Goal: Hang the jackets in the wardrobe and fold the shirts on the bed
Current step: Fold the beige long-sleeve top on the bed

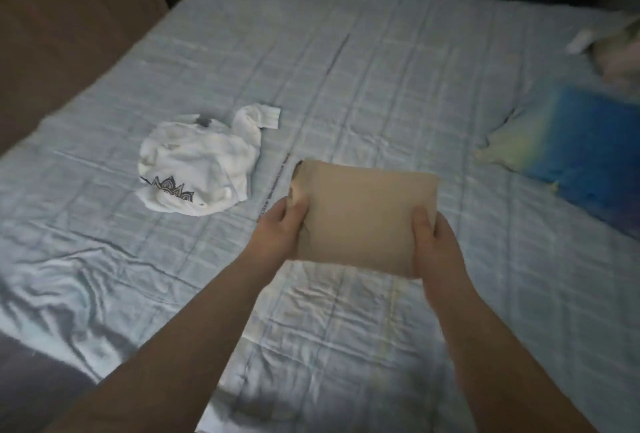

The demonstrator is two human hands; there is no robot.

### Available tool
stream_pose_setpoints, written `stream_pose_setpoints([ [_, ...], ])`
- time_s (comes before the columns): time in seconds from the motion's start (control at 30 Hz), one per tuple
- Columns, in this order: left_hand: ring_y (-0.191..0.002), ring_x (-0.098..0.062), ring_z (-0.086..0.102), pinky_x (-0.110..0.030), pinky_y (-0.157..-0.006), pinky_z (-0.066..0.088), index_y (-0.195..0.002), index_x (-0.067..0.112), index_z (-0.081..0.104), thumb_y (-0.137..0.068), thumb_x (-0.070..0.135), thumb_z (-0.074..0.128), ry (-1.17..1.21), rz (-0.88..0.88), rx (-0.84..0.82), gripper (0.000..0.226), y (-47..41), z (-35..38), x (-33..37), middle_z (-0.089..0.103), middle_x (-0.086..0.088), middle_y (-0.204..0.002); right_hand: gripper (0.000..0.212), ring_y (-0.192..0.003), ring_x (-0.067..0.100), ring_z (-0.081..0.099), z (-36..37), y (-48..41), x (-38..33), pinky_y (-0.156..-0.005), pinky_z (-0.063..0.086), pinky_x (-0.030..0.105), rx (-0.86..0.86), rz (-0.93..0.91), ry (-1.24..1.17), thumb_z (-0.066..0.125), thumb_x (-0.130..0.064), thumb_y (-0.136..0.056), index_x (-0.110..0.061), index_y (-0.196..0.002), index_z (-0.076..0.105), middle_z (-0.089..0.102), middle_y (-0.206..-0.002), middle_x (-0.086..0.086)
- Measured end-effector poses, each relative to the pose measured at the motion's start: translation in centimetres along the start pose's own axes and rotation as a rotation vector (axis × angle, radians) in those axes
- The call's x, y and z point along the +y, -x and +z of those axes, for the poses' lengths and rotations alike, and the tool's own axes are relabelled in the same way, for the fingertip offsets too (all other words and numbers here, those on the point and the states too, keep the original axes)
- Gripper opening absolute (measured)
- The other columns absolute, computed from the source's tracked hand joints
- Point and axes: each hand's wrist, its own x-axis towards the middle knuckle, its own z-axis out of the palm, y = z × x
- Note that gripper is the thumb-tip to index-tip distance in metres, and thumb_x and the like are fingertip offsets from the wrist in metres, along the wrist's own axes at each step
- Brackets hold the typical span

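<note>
Left grip [282, 224]: grasping folded tan shirt [363, 216], left edge
Right grip [434, 245]: grasping its right edge
Tan shirt: held above bed [346, 68]
White shirt [201, 169]: crumpled on bed, left
Blue pillow [581, 141]: right

Tan shirt [363, 214]: smooth matt cloth, folded flat. White shirt [197, 169]: soft cloth, crumpled, matt, dark printed motif. Bed [346, 68] cover: pale blue cloth, faint sheen, creased. Blue pillow [571, 148]: matt cloth.
</note>
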Motion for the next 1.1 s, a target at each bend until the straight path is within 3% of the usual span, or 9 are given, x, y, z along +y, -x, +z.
stream_pose_setpoints([
  [0.1, -0.099, -0.016, 0.069, -0.034, -0.078, 0.054, -0.114, 0.021, 0.066, -0.081, 0.056, 0.064, 0.129, 0.076, 0.014, 0.048, 4.9, -4.0, 5.7, 0.072, 0.003, -0.106, 0.023, -0.085, -0.01, 0.057, -0.5, 4.4, -7.7, -0.071, 0.042, 0.014, -0.019, -0.172, -0.007, 0.042, -0.047, -0.101, -0.032, -0.115, 0.053, 0.059, -0.101, -0.019],
  [0.2, -0.102, -0.016, 0.068, -0.036, -0.084, 0.052, -0.116, 0.018, 0.064, -0.07, 0.059, 0.067, 0.164, 0.172, 0.064, 0.062, 10.3, -9.3, 10.9, 0.073, 0.003, -0.108, 0.022, -0.087, -0.018, 0.057, 0.0, 9.3, -14.4, -0.07, 0.04, 0.006, -0.06, -0.344, -0.009, 0.042, -0.044, -0.102, -0.03, -0.11, 0.056, 0.059, -0.1, -0.025],
  [0.33, -0.104, -0.013, 0.067, -0.032, -0.087, 0.051, -0.113, 0.024, 0.067, -0.082, 0.054, 0.063, 0.191, 0.28, 0.135, 0.043, 17.1, -17.4, 15.8, 0.075, 0.011, -0.103, 0.041, -0.09, -0.017, 0.057, 4.2, 16.0, -21.7, -0.079, 0.043, 0.019, -0.163, -0.505, -0.047, 0.04, -0.07, -0.09, -0.037, -0.104, 0.059, 0.062, -0.101, -0.023],
  [0.47, -0.103, -0.005, 0.065, -0.032, -0.092, 0.05, -0.117, 0.029, 0.066, -0.082, 0.07, 0.056, 0.221, 0.39, 0.476, 0.055, 23.6, -26.9, 17.2, 0.071, 0.014, -0.109, 0.039, -0.09, -0.013, 0.059, 12.3, 23.5, -27.2, -0.077, 0.044, 0.022, -0.322, -0.64, -0.074, 0.036, -0.071, -0.085, -0.043, -0.101, 0.058, 0.063, -0.101, -0.023],
  [0.6, -0.088, 0.004, 0.065, -0.027, -0.08, 0.049, -0.098, 0.031, 0.069, -0.094, 0.048, 0.059, 0.242, 0.508, 0.796, 0.02, 30.6, -38.5, 14.7, 0.072, 0.016, -0.09, 0.025, -0.086, -0.013, 0.058, 22.9, 32.3, -30.6, -0.074, 0.043, 0.021, -0.502, -0.744, -0.082, 0.037, -0.063, -0.094, -0.046, -0.099, 0.055, 0.062, -0.1, -0.02],
  [0.7, -0.089, 0.001, 0.065, -0.028, -0.082, 0.05, -0.096, 0.036, 0.068, -0.096, 0.046, 0.056, 0.265, 0.552, 0.945, 0.016, 36.3, -47.3, 11.2, 0.072, 0.018, -0.09, 0.017, -0.09, -0.007, 0.059, 31.6, 39.3, -31.3, -0.076, 0.046, 0.026, -0.611, -0.808, -0.105, 0.041, -0.054, -0.099, -0.046, -0.1, 0.056, 0.063, -0.102, -0.016],
  [0.87, -0.083, -0.004, 0.06, -0.035, -0.082, 0.048, -0.095, 0.029, 0.067, -0.097, 0.041, 0.054, 0.261, 0.592, 1.192, 0.017, 45.2, -59.7, 4.2, 0.068, 0.013, -0.085, 0.013, -0.087, -0.013, 0.056, 45.0, 50.8, -30.8, -0.077, 0.043, 0.027, -0.801, -0.883, -0.135, 0.046, -0.044, -0.101, -0.037, -0.1, 0.056, 0.061, -0.095, -0.02],
  [1.0, -0.082, -0.003, 0.06, -0.032, -0.081, 0.046, -0.094, 0.034, 0.067, -0.092, 0.042, 0.051, 0.294, 0.599, 1.347, 0.018, 49.8, -66.2, 0.5, 0.069, 0.012, -0.087, 0.011, -0.077, -0.022, 0.051, 52.5, 57.9, -30.7, -0.063, 0.036, 0.005, -0.895, -0.948, -0.118, 0.047, -0.038, -0.1, -0.029, -0.099, 0.053, 0.055, -0.086, -0.022],
  [1.1, -0.081, -0.003, 0.06, -0.032, -0.081, 0.047, -0.093, 0.035, 0.067, -0.095, 0.039, 0.052, 0.319, 0.576, 1.416, 0.016, 51.4, -69.4, -1.0, 0.069, 0.012, -0.086, 0.014, -0.075, -0.02, 0.053, 56.7, 60.9, -30.9, -0.062, 0.035, 0.002, -0.905, -0.995, -0.106, 0.05, -0.036, -0.1, -0.024, -0.097, 0.056, 0.058, -0.083, -0.019],
])
